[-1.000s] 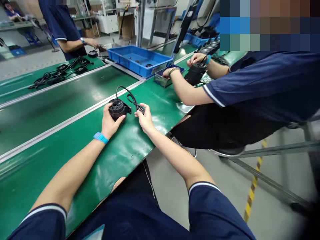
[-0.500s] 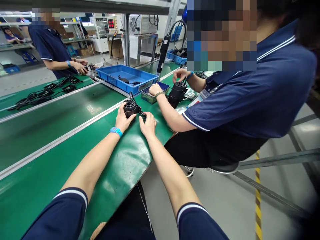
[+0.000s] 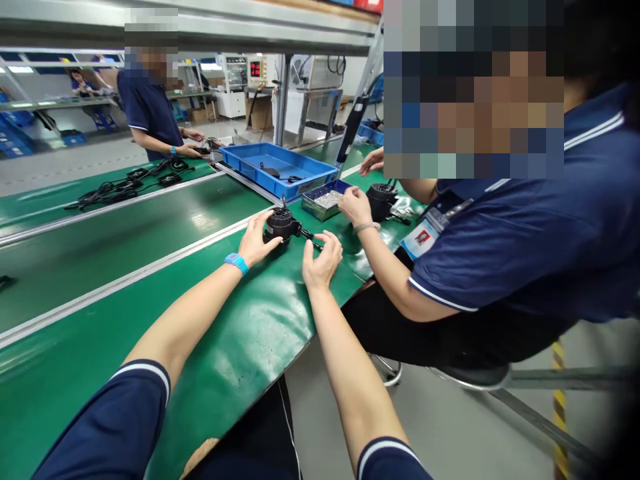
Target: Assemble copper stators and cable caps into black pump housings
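Note:
A black, cylindrical, pump-like unit point(image 3: 280, 225) with a ribbed top stands upright on the green work surface point(image 3: 250, 320). My left hand point(image 3: 256, 241), a blue band at its wrist, holds it from the left, thumb in front and fingers behind. From the unit's right side a black cable bundle point(image 3: 306, 233) sticks out toward my right hand point(image 3: 323, 260). The thumb and curved fingers of that hand are apart around the cable's end; no firm grip shows. The unit's left side is partly covered by my left fingers.
Close on my right, a seated co-worker point(image 3: 500, 253) handles a similar black unit point(image 3: 381, 201) beside a small box of metal parts point(image 3: 320, 208). A blue tray point(image 3: 280, 190) lies beyond. Black cabled parts point(image 3: 130, 183) lie far left, near another standing person point(image 3: 150, 110).
The view has shifted, so the scene sits further right and lower. My right hand has opened and moved slightly away from the unit. My left hand stays on it.

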`<state>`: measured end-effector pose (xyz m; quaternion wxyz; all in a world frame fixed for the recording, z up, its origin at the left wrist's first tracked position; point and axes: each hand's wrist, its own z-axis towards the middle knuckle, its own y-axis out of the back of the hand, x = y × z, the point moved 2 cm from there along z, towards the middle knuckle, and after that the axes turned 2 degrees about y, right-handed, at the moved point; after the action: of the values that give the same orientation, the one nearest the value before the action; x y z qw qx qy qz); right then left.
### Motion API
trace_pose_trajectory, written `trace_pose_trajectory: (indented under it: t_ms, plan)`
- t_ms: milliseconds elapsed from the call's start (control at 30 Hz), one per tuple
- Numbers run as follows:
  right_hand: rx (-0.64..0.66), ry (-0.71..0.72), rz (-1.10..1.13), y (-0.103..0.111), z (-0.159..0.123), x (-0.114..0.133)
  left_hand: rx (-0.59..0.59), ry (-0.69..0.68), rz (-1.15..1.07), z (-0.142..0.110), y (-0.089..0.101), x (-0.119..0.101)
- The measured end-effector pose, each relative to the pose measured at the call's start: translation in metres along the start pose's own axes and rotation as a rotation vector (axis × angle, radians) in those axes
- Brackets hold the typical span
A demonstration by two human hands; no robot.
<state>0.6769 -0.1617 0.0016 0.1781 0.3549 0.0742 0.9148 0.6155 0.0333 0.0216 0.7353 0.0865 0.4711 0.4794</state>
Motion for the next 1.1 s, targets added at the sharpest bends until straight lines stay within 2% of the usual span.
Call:
trace_pose_trajectory:
  t_ms: [133, 267, 400, 500, 600, 833, 1100]
  plan:
    - [-0.097, 0.054, 0.073, 0.011, -0.003, 0.012, 0.019, 0.012, -0.014, 0.005, -0.009, 0.001]
    - [-0.151, 0.055, 0.107, 0.013, -0.005, 0.008, 0.041, 0.016, -0.053, 0.01, -0.017, 0.003]
    - [-0.16, -0.015, 0.09, 0.009, -0.005, -0.004, 0.122, -0.012, -0.129, 0.009, -0.009, 0.016]
    - [-0.142, -0.066, 0.07, 0.005, -0.005, -0.011, 0.182, -0.014, -0.172, 0.01, 0.004, 0.027]
    - [-0.088, -0.091, 0.048, -0.001, -0.005, -0.013, 0.2, -0.001, -0.185, 0.015, 0.01, 0.029]
    - [-0.002, -0.147, -0.014, -0.006, -0.004, -0.02, 0.167, 0.011, -0.143, 0.025, -0.004, 0.005]
    - [0.025, -0.148, -0.023, -0.013, -0.003, -0.019, 0.157, -0.01, -0.094, 0.026, 0.002, 0.015]
